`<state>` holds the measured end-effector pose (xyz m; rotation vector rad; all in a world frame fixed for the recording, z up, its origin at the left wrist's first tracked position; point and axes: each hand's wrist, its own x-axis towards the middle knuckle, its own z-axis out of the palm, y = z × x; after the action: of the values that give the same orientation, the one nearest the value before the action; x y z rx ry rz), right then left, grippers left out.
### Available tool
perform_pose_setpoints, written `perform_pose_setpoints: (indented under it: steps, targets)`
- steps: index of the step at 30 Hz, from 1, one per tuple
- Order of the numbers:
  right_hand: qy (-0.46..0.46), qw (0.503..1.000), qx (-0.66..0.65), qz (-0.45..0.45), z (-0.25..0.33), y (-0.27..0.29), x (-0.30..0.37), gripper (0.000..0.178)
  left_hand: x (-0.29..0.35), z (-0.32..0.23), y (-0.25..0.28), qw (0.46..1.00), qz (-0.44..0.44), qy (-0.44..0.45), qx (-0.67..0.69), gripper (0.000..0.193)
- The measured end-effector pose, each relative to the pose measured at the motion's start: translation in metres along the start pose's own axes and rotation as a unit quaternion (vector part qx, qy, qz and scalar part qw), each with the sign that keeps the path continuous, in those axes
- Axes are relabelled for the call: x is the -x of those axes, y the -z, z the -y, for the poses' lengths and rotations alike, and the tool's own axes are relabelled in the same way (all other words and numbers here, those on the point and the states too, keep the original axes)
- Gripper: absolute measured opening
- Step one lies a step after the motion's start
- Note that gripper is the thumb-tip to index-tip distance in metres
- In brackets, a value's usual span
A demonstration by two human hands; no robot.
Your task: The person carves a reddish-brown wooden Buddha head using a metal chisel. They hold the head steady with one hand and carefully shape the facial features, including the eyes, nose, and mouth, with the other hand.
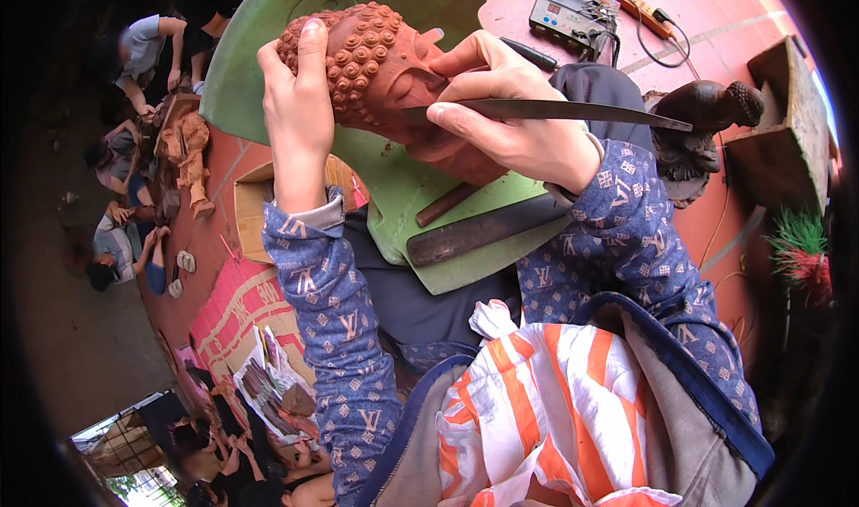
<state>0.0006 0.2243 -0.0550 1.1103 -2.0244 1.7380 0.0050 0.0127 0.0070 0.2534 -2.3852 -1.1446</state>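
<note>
A reddish-brown carved Buddha head [394,86], with tight round curls, lies tilted on a green plastic surface [394,203] in front of me. My left hand [302,95] grips it over the curls, thumb and fingers around its top. In my right hand [510,113] is a long, flat, dark metal file [582,110], pinched between thumb and fingers. One end of the file meets the face near the mouth and cheek; its narrow end points right. Fingers of that hand also touch the face. Below the head lie a long dark bar [483,230] and a short brown stick [447,203].
At the upper right sit a grey control box [573,15], an orange power strip [640,10] with cables, and a dark carving [707,113] beside a wooden box [787,122]. A cardboard box [253,207] and tools on paper [273,386] lie left. Other people work with a carved figure [190,153].
</note>
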Motion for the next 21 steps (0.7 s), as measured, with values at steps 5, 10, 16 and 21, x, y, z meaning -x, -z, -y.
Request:
perform_pose_setpoints:
  steps: [5,10,16,21]
  targets:
    - [-0.141,0.983,-0.107,0.046,0.002,0.018,-0.006,0.018,0.001,0.005,0.003,1.000,-0.005,-0.006,-0.002,0.064]
    - [-0.051,0.998,-0.036,0.024,0.002,0.004,-0.001,0.015,-0.001,0.003,0.000,1.000,0.002,0.000,-0.004,0.061]
    - [-0.102,0.990,-0.098,0.016,-0.006,0.016,-0.001,0.017,0.002,-0.001,-0.001,1.000,0.005,0.002,0.002,0.059]
    - [-0.064,0.995,-0.080,0.015,-0.004,0.007,-0.004,0.017,0.001,-0.001,0.000,1.000,0.001,0.000,-0.003,0.059]
